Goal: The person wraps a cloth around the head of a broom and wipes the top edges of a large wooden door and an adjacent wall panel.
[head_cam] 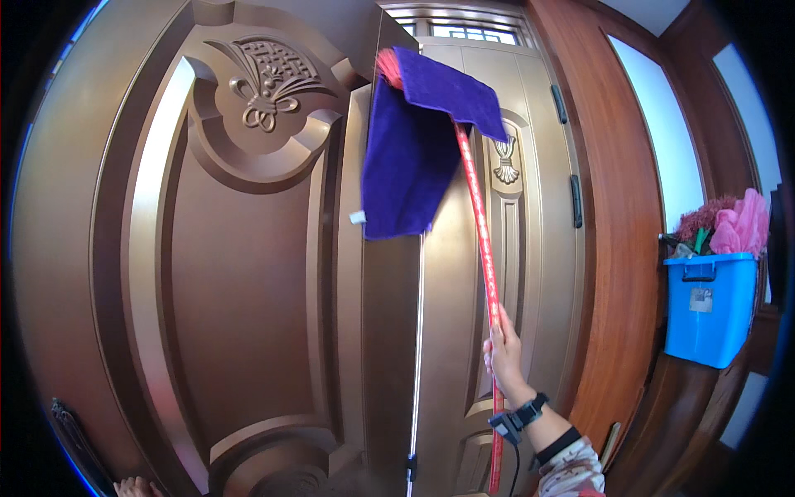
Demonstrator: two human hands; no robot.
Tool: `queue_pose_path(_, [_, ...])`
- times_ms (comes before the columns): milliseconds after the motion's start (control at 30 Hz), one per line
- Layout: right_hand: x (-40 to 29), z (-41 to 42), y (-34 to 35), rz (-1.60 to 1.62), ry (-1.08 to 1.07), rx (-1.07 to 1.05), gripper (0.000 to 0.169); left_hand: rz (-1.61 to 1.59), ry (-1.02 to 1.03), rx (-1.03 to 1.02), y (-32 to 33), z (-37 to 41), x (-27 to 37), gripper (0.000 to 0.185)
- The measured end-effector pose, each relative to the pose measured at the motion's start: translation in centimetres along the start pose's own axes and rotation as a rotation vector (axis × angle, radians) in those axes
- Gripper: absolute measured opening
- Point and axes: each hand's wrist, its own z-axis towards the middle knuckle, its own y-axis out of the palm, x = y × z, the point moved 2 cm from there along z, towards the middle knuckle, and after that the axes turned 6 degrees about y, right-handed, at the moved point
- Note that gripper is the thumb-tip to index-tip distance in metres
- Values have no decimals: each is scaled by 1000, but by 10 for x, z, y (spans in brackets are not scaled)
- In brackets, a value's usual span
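Note:
My right hand (504, 351) is closed around the red patterned handle (481, 217) of a broom, which leans up and to the left. A purple cloth (410, 164) with a small white tag drapes over the broom's head, where red bristles (389, 67) show at the top left. The cloth hangs against the upper part of the bronze-coloured double door. Only the fingers and back of my left hand (136, 487) show at the bottom left, by the edge of the carved door leaf (242, 279); what it holds is not clear.
A blue plastic bin (711, 310) with pink gloves (739, 223) and other items stands at the right. Black hinges (576, 202) line the right leaf beside a wooden frame (627, 248). A dark door handle (77, 441) is at the lower left. A thin metal pole (417, 373) stands upright.

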Motion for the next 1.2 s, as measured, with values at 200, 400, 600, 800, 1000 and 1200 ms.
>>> queue_pose_path(200, [22,-4,-21,-58,-35,52,49,-235,32,149,-18,7,24,10])
queue_pose_path(400, [18,63,-34,-205,-303,150,47,-863,274,123,-7,33,154,14])
queue_pose_path(600, [-29,133,25,-203,-192,63,51,-1538,336,-143,5,5,326,8])
queue_pose_path(800, [-17,174,30,-413,33,-71,68,-1668,367,-170,33,10,518,51])
queue_pose_path(1000, [-2,162,29,-459,213,-125,69,-3081,-205,-1806,58,-42,636,44])
queue_pose_path(1200, [61,137,-16,-546,162,-158,75,-2582,-16,-1752,53,-106,624,40])
